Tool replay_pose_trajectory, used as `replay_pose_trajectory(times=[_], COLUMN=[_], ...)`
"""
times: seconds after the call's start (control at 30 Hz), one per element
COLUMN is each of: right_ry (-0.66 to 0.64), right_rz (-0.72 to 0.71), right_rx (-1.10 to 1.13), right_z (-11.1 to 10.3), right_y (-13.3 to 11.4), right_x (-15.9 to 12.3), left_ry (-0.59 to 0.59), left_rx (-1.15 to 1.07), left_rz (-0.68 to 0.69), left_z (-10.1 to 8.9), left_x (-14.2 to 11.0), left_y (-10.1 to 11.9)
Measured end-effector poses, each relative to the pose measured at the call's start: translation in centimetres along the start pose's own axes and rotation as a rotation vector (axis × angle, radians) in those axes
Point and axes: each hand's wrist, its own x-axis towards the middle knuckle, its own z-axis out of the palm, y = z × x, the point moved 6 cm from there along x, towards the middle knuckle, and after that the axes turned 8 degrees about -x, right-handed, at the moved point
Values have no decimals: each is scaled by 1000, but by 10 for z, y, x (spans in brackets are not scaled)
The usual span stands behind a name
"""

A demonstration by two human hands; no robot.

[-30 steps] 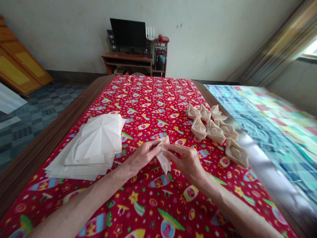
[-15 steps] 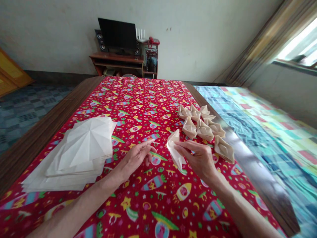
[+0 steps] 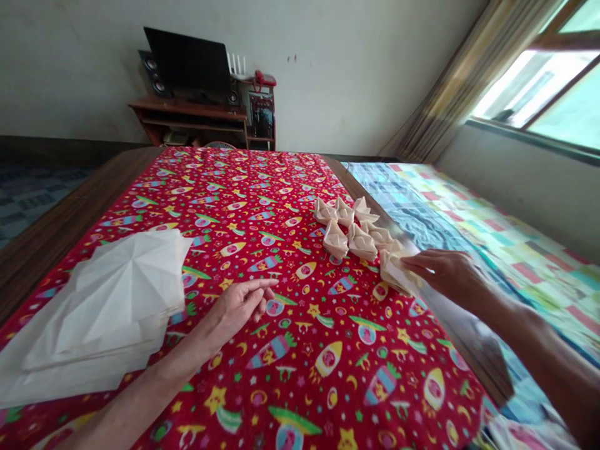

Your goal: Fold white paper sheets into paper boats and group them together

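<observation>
My right hand (image 3: 447, 270) pinches a folded paper boat (image 3: 397, 270) between thumb and fingertips, on or just above the nearest of the paper boat stacks on the right. Several other stacks of cream folded paper boats (image 3: 362, 242) stand close together behind it. Over the middle of the cloth, my left hand (image 3: 246, 300) holds nothing; its index finger points out to the right and the other fingers are loosely bent. To its left lies a pile of white creased paper sheets (image 3: 129, 275), the top one with fold lines fanning from its centre.
A red patterned cloth (image 3: 290, 337) covers most of the wooden table (image 3: 60, 219). Beside its right edge is a bed with a checked cover (image 3: 459, 206). Against the far wall, a desk (image 3: 187, 111) bears a monitor (image 3: 185, 65), speakers and a red telephone (image 3: 265, 79).
My right hand has carried the paper boat from the middle of the cloth to the nearest stack on the right. The view has turned right; my left hand stays over the cloth.
</observation>
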Motion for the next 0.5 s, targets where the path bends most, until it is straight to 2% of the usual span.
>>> replay_pose_trajectory(times=[0.13,0.4,0.43,0.5], right_ry=[-35,-69,-56,69], right_rz=[8,57,75,213], right_rx=[22,39,50,62], right_z=[15,29,30,26], right_y=[6,11,12,21], right_x=[2,5,4,4], left_ry=[-7,-4,-6,-11], left_rx=[18,21,21,20], left_rz=[15,17,18,18], left_z=[1,1,1,1], left_x=[-1,-1,-1,0], left_y=[3,3,3,2])
